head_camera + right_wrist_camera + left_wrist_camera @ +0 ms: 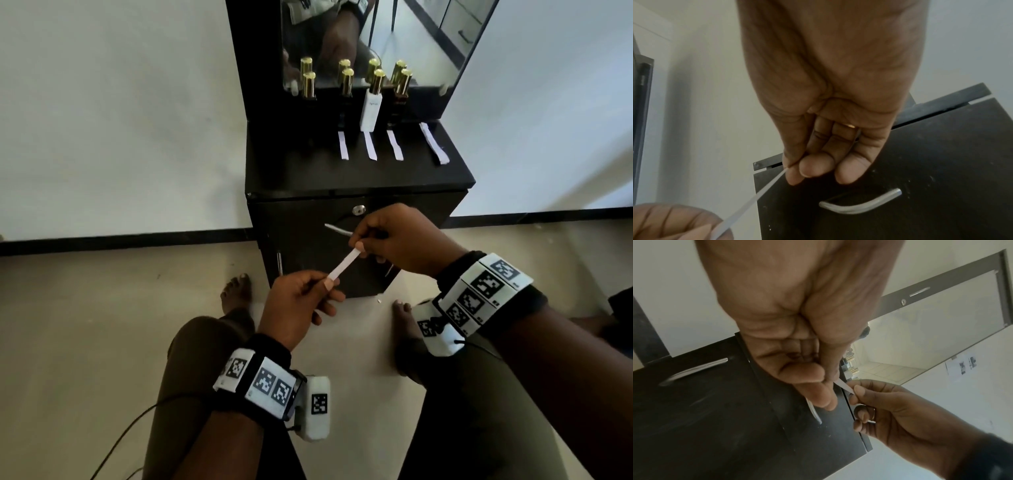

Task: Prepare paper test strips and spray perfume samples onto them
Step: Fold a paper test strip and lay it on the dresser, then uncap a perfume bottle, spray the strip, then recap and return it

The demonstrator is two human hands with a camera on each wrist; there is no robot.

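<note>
Meanwhile held a narrow white paper strip (343, 262) taut before the black cabinet (356, 171), left hand (297, 308) and right hand (399, 236) each pinching an end in a closed grip, probably preparing it for the empty spot before the leftmost gold-capped dark perfume bottle (309, 85).

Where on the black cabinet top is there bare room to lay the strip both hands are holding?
Bare patch: the cabinet top in front of the leftmost bottle, left of the three laid strips. The front edge is bare too. The right is crowded: strips below each bottle, plus a strip stack.
</note>
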